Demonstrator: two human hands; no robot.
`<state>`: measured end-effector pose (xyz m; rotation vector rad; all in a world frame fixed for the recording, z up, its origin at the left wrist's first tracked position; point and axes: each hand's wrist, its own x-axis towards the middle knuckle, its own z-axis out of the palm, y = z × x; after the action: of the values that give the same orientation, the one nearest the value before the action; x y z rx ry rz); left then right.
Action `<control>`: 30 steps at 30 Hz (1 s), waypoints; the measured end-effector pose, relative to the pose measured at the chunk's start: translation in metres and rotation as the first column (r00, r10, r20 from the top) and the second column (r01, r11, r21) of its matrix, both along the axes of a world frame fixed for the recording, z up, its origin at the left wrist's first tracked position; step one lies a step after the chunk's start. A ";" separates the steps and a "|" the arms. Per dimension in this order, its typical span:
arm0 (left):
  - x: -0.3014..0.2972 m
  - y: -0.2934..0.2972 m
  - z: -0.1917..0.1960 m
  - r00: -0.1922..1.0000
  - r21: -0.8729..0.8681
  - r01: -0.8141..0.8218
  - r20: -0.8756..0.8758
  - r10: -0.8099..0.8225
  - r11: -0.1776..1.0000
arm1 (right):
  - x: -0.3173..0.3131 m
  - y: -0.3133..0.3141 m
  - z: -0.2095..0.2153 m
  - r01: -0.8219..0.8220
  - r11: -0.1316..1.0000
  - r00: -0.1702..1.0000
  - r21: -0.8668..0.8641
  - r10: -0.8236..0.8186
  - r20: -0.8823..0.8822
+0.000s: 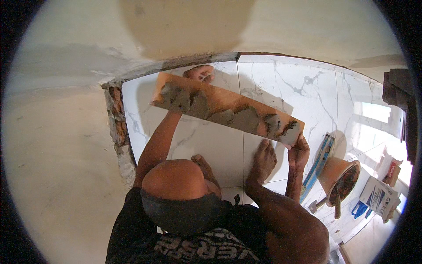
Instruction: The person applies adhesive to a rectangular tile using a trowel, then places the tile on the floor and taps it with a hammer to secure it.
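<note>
A long narrow tile strip (259,115), orange-brown on the side facing up, is held at a slant above the floor. Uneven dabs of grey mortar (222,115) are spread along it. My left hand (200,74) shows past the strip's far edge, its forearm passing beneath; the fingers look curled, supporting the strip from below. At the strip's right end, my right hand (300,149) grips the corner, fingers closed on it. White marbled floor tiles (206,143) lie underneath.
To the right lie a blue spirit level (317,169), an orange-brown bucket (326,175) with dark residue, and a trowel (317,204). Beyond are a white printed package (379,198) and a blue item (359,208). A wall with exposed brick (118,116) bounds the left side. My bare feet stand on the tiles.
</note>
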<state>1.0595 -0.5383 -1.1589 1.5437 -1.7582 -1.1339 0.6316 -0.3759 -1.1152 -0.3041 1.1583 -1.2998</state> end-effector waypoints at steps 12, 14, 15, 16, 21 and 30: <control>0.071 0.114 0.009 -0.771 -0.091 0.205 0.598 0.218 0.975 | 0.045 -0.037 -0.031 -0.429 0.888 0.664 0.167 0.435 -0.607; 0.081 0.126 0.012 -0.703 0.044 -0.275 -0.691 -0.170 0.960 | 0.052 -0.045 -0.039 -0.482 0.856 0.612 0.187 0.482 -0.627; 0.085 0.132 0.018 -0.357 0.025 -0.466 -0.920 -0.162 0.885 | 0.056 -0.049 -0.042 -0.527 0.829 0.523 0.187 0.490 -0.697; 0.099 0.142 0.031 -0.227 0.052 -0.543 -0.970 -0.087 0.838 | 0.060 -0.053 -0.045 -0.520 0.837 0.569 0.172 0.490 -0.660; 0.115 0.148 0.065 -0.308 0.451 -0.731 -0.888 0.342 0.512 | 0.086 -0.081 -0.040 -0.649 0.706 0.218 0.285 0.531 -0.819; 0.193 0.110 -0.007 -0.354 0.487 -0.689 -0.872 0.337 0.537 | 0.169 -0.141 -0.004 -0.391 0.917 0.920 -0.073 0.389 -0.045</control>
<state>1.2522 -0.4286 -1.1660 0.6257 0.0675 -0.8673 0.8003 -0.5164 -1.1192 -0.5857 1.0078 -0.9912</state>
